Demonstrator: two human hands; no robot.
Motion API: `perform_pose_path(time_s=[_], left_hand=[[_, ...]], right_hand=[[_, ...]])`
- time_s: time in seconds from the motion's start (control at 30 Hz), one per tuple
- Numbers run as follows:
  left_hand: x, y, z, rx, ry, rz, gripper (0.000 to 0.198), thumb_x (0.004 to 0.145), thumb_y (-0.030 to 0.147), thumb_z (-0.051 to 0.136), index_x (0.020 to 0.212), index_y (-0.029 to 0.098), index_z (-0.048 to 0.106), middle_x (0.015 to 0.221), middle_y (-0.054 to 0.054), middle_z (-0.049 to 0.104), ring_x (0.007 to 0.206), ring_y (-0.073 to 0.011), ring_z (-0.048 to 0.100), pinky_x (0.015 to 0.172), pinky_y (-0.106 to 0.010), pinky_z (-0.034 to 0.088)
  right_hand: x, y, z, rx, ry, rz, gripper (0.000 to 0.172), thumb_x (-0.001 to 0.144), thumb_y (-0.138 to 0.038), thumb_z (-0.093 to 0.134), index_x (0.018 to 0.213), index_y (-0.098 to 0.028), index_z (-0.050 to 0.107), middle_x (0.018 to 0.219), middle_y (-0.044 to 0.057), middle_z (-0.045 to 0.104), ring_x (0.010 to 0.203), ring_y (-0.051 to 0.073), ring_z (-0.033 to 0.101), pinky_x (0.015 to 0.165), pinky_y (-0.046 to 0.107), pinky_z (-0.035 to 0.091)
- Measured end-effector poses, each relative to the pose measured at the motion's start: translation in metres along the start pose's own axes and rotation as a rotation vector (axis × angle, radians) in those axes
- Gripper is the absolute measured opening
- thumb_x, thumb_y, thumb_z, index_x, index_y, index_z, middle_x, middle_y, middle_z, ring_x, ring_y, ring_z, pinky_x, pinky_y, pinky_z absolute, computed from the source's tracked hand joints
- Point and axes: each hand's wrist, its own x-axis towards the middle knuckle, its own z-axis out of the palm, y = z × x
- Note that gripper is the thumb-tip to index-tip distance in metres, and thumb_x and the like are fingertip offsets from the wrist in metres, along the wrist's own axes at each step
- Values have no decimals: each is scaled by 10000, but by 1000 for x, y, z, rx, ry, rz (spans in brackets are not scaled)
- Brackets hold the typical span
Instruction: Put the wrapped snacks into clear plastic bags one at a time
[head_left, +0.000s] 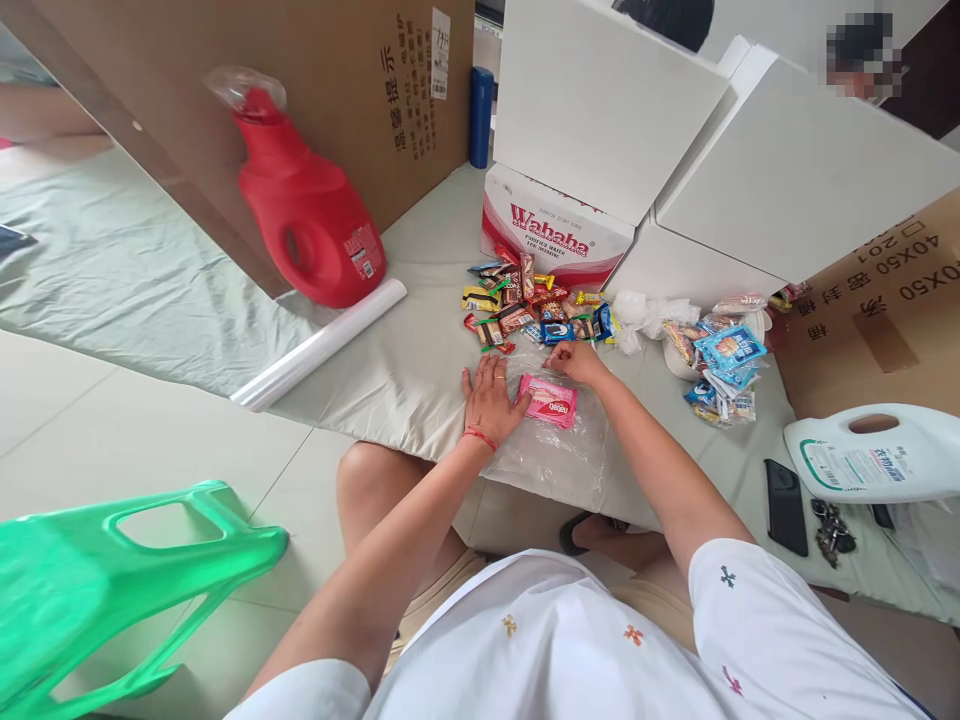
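Note:
A clear plastic bag (540, 470) lies flat on the cloth-covered table in front of me. On or inside it is a pink nabati wafer packet (549, 402); I cannot tell which. My left hand (491, 400) rests open on the bag's left side, its thumb touching the packet's edge. My right hand (576, 362) is closed in a pinch at the bag's far edge, apparently on the film. Just beyond both hands spreads a pile of small wrapped snacks (517, 315), in brown, red, yellow and blue.
A Wahaha carton (555, 230) stands behind the snacks. Left are a red detergent bottle (315, 210) and a white roll (322, 345). Right are bagged snacks (727, 360), a phone (786, 508), keys (832, 532) and a white jug (885, 455). A green stool (75, 570) stands on the floor.

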Motion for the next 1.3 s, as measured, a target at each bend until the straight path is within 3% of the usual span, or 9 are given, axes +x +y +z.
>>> perform_pose_path(time_s=[0.13,0.23,0.37,0.5,0.8,0.93,1.07,1.2,1.3], left_hand=[[0,1,-1,-5,1,-10,770,930,556,538,1555,134,384,1626,-194,416,1557,-336,297,1283,-611,134],[0,2,-2,-8,0,-20,784,924,549,547,1565,134,367,1636,-196,400,1559,-336,292,1282,-610,134],[0,3,-4,-28,-1,-31,809,911,524,571,1581,135,337,1639,-208,389,1560,-346,292,1283,-607,130],[0,3,-4,-58,19,-37,844,897,509,595,1593,130,304,1629,-220,399,1553,-362,304,1277,-614,142],[0,-2,-2,-88,4,-49,819,853,421,636,1551,103,348,1616,-249,403,1555,-363,303,1286,-590,134],[5,-19,-2,-298,-29,22,829,774,294,672,1534,159,368,1575,-206,473,1498,-342,409,1256,-574,256],[17,-35,-9,-480,-85,10,857,781,177,596,1581,143,293,1342,-137,661,1249,-226,627,1107,-409,471],[26,-40,-19,-525,-161,41,651,793,241,611,1441,207,561,969,-26,719,1013,-187,668,1028,-368,508],[28,-52,-27,-497,-165,58,270,798,291,601,989,229,781,862,-34,710,965,-211,658,966,-369,531]], right_hand=[[-9,-5,-7,79,97,-124,152,807,-344,674,786,-195,663,841,25,641,820,179,572,763,278,429],[-24,-17,-13,137,167,-243,136,862,-318,625,812,-193,640,862,29,629,751,166,553,724,280,421],[-52,-39,-15,22,194,-321,168,971,-321,554,912,-204,659,908,53,652,797,190,570,755,297,418],[-80,-47,-6,-87,125,-408,235,1038,-318,472,1061,-222,686,1018,79,659,946,223,605,815,309,442],[-111,-30,25,-214,-49,-465,430,1055,-261,456,1466,-308,571,1125,74,641,934,204,617,802,304,473],[-113,-31,27,-221,-81,-506,452,1040,-221,466,1475,-270,580,1064,79,629,963,210,595,831,322,472],[-114,-32,28,-175,-83,-519,414,1018,-219,520,1404,-288,653,1003,61,603,952,203,574,837,326,467],[-118,-31,29,-153,-68,-538,403,986,-258,608,1382,-299,673,1010,61,595,961,210,565,862,341,466],[-119,-30,34,-166,-53,-511,450,960,-135,578,1346,-335,693,1027,54,600,962,206,562,882,346,458]])
